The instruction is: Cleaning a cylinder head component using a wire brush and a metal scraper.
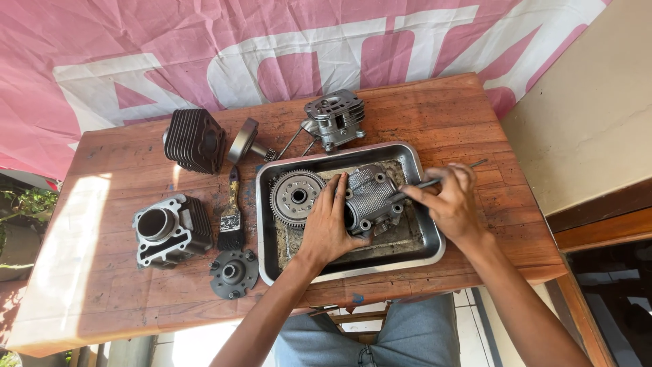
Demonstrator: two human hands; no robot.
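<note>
Cylinder head point(370, 197) in tray point(407, 153) | left fingers point(337, 194) touching | right fingers point(421, 194) grip rod point(435, 180)

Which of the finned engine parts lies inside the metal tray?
The grey finned cylinder head, held by the left hand in the metal tray. The black finned cylinder and the two other grey finned parts sit on the wooden table.

Paintbrush point(231, 216), finned cylinders point(170, 231), wooden table point(435, 109)
</note>
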